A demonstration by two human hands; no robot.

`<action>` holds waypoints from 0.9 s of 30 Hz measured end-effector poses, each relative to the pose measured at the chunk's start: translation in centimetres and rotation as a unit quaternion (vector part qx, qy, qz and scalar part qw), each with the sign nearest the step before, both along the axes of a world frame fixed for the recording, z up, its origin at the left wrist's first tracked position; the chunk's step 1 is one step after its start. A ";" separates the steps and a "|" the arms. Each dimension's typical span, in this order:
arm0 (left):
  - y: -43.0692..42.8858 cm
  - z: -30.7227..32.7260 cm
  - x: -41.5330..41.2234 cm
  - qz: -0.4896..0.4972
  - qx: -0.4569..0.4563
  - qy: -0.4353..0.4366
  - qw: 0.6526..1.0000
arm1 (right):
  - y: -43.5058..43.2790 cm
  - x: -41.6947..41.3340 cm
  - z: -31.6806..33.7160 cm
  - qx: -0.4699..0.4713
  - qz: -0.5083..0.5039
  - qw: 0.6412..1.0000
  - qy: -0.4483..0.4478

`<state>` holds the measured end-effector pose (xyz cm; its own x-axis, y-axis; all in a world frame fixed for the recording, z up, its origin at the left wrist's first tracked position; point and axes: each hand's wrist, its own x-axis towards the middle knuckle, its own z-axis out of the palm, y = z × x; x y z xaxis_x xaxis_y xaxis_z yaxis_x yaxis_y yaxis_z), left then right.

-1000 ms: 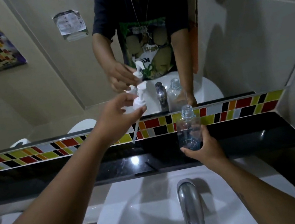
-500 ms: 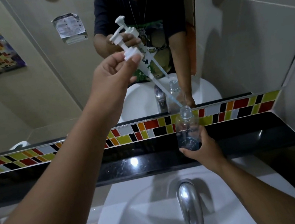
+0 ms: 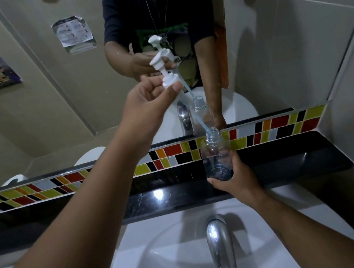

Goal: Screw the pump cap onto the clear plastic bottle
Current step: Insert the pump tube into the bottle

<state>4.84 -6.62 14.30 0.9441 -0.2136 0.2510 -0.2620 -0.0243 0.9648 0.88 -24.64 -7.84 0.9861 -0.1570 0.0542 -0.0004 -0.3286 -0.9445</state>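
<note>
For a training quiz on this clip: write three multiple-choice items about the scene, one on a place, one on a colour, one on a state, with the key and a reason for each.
1. Where does the clear bottle stand?
A. In the sink basin
B. On the black ledge below the mirror
C. On the floor

2. What colour is the pump cap?
A. White
B. Red
C. Black

3. How far along is the cap?
A. Screwed down tight
C. Lying on the ledge
B. Held above the bottle, tube tip at the neck

Key:
1 B, the right hand steadies the bottle on the black ledge behind the tap.
2 A, the head and collar are white.
3 B, the left hand holds the collar high and tilted while the dip tube slants down to the open neck, so no thread is engaged yet.
</note>
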 end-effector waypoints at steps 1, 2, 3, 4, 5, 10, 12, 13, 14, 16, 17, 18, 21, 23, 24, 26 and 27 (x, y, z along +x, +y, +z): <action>-0.4 -0.3 0.0 -0.006 0.015 0.002 1.000 | 0.0 0.0 0.0 0.000 0.001 1.000 -0.002; -0.7 -0.7 0.0 -0.013 0.030 0.005 0.999 | 0.0 0.0 0.0 -0.001 0.002 1.000 -0.003; -1.1 -1.1 0.0 -0.022 0.045 0.007 0.999 | 0.0 0.0 0.0 -0.005 0.004 1.000 -0.005; -1.5 -1.4 -0.1 -0.025 0.061 0.008 0.998 | 0.0 -0.1 0.0 -0.010 0.003 1.000 -0.008; -1.8 -1.9 -0.1 -0.025 0.078 0.008 0.997 | -0.1 -0.1 0.0 -0.016 0.001 1.000 -0.011; -2.7 -3.5 -0.3 -0.023 0.123 0.015 0.992 | -0.2 -0.1 -0.2 -0.028 -0.001 0.999 -0.021; -2.9 -4.0 -0.2 -0.026 0.123 0.024 0.992 | -0.1 -0.2 -0.2 -0.026 0.004 0.999 -0.030; -2.9 -4.3 -0.1 -0.026 0.124 0.029 0.992 | -0.2 -0.2 -0.2 -0.025 0.007 0.999 -0.033; -3.0 -4.5 0.0 -0.027 0.124 0.034 0.991 | -0.2 -0.2 -0.3 -0.025 0.008 0.999 -0.035; -3.1 -4.9 0.1 -0.033 0.124 0.043 0.991 | -0.2 -0.2 -0.3 -0.026 0.007 0.999 -0.038; -3.1 -5.1 0.1 -0.037 0.118 0.048 0.991 | -0.2 -0.2 -0.3 -0.027 0.007 0.999 -0.040; -3.2 -5.2 0.2 -0.042 0.108 0.053 0.992 | -0.1 -0.1 -0.3 -0.027 0.007 0.999 -0.041; -3.2 -5.6 0.3 -0.061 0.091 0.062 0.992 | -0.1 -0.1 -0.4 -0.027 0.008 0.999 -0.041; -3.2 -5.9 0.4 -0.062 0.104 0.060 0.991 | -0.2 -0.1 -0.4 -0.027 0.007 0.999 -0.040; -3.2 -6.2 0.4 -0.058 0.117 0.055 0.990 | -0.2 -0.1 -0.4 -0.026 0.007 0.999 -0.039; -3.2 -6.6 0.5 -0.053 0.138 0.051 0.988 | -0.2 0.0 -0.4 -0.025 0.008 0.999 -0.039; -3.3 -6.8 0.4 -0.052 0.144 0.053 0.987 | -0.2 -0.1 -0.4 -0.025 0.008 0.999 -0.039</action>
